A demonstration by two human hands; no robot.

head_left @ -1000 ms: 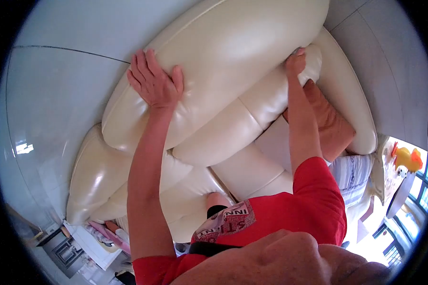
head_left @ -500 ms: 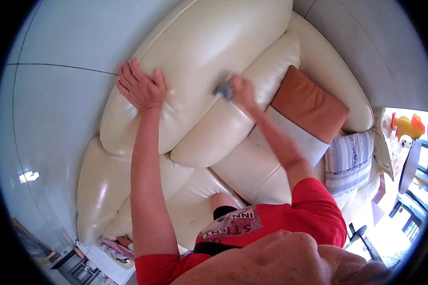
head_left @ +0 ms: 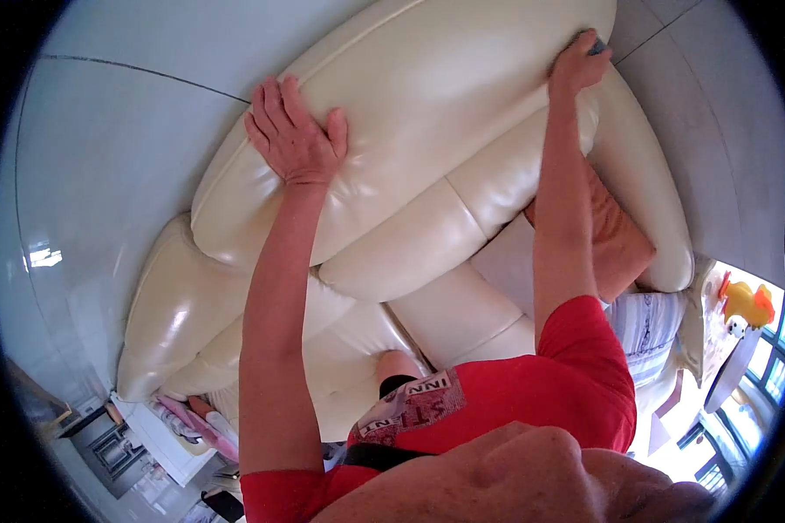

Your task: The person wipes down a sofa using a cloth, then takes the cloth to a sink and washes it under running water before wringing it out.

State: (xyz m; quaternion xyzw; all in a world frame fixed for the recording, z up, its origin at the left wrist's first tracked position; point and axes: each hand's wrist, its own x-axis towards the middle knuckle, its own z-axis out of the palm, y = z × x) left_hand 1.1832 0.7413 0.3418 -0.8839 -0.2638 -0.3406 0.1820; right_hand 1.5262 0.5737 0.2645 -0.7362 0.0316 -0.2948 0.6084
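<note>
Backrest [head_left: 427, 105] of the cream sofa [head_left: 449, 305] is the piece under work, directly ahead of the person. Left hand [head_left: 295, 135] lies palm down near its left end, fingers spread and thumb apart, apparently as a brace; the leather creases beside it. Right hand [head_left: 577, 67] is at the far right end, fingers curled around a small grey-blue cloth [head_left: 597, 47], of which only a part shows; its full shape, and its contact with the leather, cannot be confirmed. Step in hand is judged to be a wiping stroke at the outer limit of reach. A further stroke would call for even pressure, a firm hold on the cloth and a steady left palm. Orange cushion [head_left: 617, 235] lies partly behind the right forearm, well below the cloth.
</note>
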